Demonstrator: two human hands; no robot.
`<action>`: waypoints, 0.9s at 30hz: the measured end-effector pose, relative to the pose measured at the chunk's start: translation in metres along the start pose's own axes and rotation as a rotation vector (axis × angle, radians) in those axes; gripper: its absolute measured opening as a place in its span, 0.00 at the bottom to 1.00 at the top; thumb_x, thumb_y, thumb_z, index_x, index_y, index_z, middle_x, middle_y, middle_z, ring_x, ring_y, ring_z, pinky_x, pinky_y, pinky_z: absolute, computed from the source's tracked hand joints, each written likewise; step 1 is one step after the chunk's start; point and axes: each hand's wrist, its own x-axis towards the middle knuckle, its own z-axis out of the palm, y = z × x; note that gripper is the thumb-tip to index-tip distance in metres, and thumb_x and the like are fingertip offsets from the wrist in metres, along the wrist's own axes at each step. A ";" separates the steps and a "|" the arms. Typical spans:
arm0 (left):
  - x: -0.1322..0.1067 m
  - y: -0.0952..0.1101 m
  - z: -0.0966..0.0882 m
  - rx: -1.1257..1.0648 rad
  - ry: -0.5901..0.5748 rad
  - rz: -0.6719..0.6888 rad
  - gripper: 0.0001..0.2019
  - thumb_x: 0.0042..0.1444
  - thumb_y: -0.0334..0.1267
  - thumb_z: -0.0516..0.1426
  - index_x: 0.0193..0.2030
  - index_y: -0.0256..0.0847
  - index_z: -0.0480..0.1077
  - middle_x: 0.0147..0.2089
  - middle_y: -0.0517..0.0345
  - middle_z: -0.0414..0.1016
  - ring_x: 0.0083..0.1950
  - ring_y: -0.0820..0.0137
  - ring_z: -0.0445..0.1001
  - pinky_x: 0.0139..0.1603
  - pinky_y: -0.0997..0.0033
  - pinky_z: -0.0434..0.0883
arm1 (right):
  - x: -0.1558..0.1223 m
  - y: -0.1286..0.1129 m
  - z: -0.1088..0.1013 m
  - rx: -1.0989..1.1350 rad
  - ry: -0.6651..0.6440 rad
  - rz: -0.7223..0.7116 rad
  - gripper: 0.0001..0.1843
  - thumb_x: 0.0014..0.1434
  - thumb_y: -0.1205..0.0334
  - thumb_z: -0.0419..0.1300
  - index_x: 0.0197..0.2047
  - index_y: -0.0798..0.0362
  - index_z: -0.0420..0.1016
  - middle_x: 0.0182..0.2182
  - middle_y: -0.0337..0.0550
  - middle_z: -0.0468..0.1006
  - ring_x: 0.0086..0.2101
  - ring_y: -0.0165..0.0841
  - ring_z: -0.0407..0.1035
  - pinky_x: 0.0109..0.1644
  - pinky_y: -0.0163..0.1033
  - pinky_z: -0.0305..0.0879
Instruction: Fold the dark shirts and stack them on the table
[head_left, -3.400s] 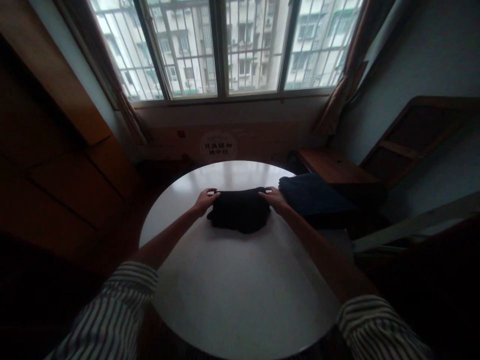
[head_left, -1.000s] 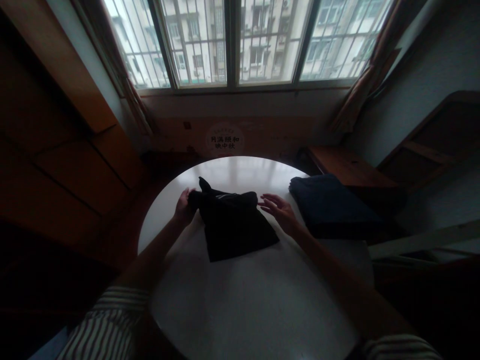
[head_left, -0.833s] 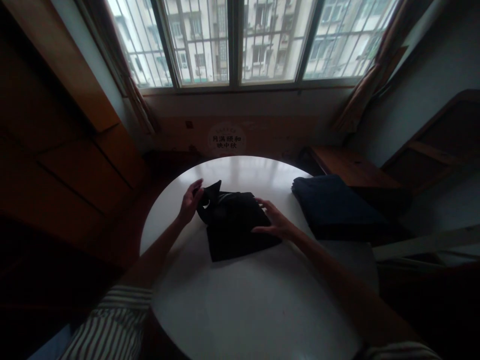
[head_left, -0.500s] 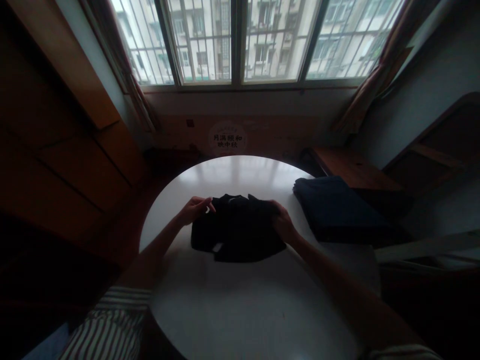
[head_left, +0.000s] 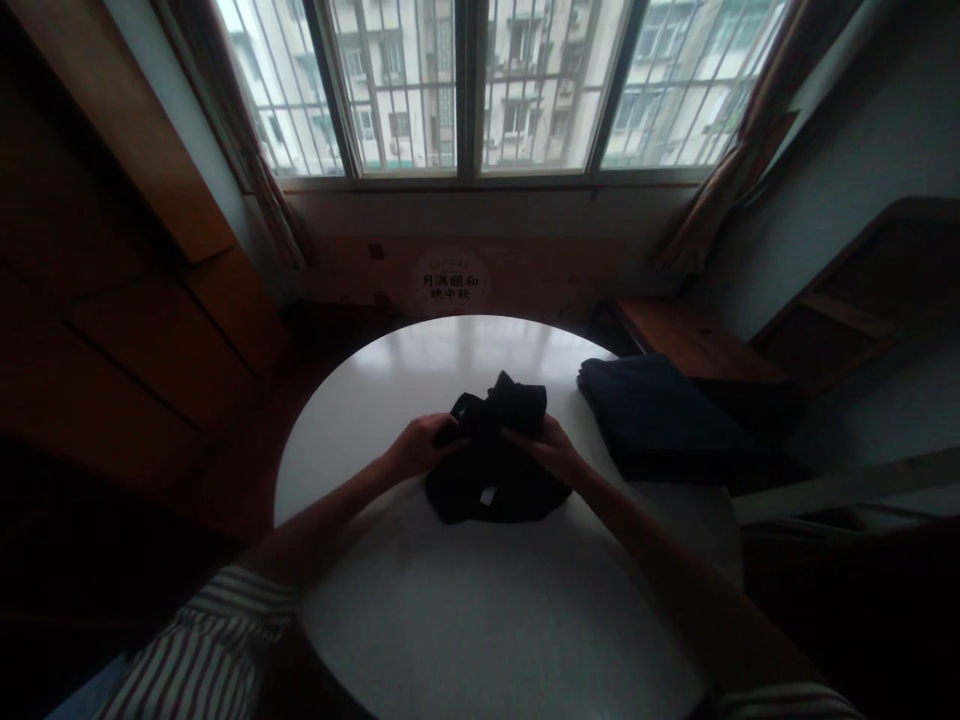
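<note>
A black garment (head_left: 499, 475) is bunched up over the white round table (head_left: 480, 620); the dim light hides what kind it is. A small pale patch, perhaps a label or bare table seen through a gap, shows near its lower edge. My left hand (head_left: 426, 446) grips the garment's left side, thumb pointing inward. On the opposite side, my right hand (head_left: 553, 450) is closed on the cloth, with a fold standing up beside its fingers.
A folded dark blue cloth (head_left: 667, 415) lies on the table's right side. Beyond it stands a low wooden table (head_left: 697, 340). Wooden cabinets (head_left: 135, 370) line the left, and a barred window (head_left: 465, 90) is ahead.
My hands have come closer together, my left hand moving right. The garment, spread wider before, is now narrower and bunched, with a fold raised at its top.
</note>
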 end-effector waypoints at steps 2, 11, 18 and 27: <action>0.000 0.008 -0.012 -0.167 0.126 -0.104 0.16 0.60 0.52 0.59 0.33 0.39 0.70 0.27 0.63 0.67 0.27 0.73 0.66 0.30 0.73 0.67 | 0.003 -0.002 -0.005 0.029 0.094 -0.014 0.22 0.48 0.44 0.70 0.39 0.51 0.77 0.36 0.43 0.80 0.38 0.43 0.75 0.45 0.49 0.73; 0.022 -0.025 -0.072 -0.015 0.728 -0.263 0.16 0.55 0.47 0.64 0.44 0.39 0.72 0.38 0.54 0.74 0.40 0.64 0.72 0.46 0.63 0.71 | 0.016 -0.002 -0.033 0.031 0.258 0.078 0.44 0.56 0.36 0.61 0.69 0.48 0.55 0.49 0.52 0.78 0.47 0.46 0.75 0.48 0.47 0.74; 0.006 -0.028 -0.024 0.195 0.110 -0.007 0.28 0.54 0.48 0.63 0.60 0.39 0.69 0.56 0.42 0.73 0.58 0.52 0.72 0.59 0.50 0.69 | 0.018 0.013 -0.034 -0.297 -0.026 -0.005 0.51 0.42 0.51 0.75 0.67 0.48 0.62 0.55 0.55 0.75 0.54 0.49 0.71 0.54 0.52 0.71; 0.032 -0.025 -0.024 -0.348 0.001 0.032 0.24 0.55 0.40 0.60 0.60 0.42 0.68 0.53 0.47 0.77 0.50 0.58 0.78 0.49 0.58 0.75 | 0.001 -0.022 -0.035 0.012 -0.687 0.089 0.25 0.57 0.41 0.64 0.41 0.57 0.81 0.22 0.43 0.79 0.21 0.31 0.73 0.27 0.36 0.72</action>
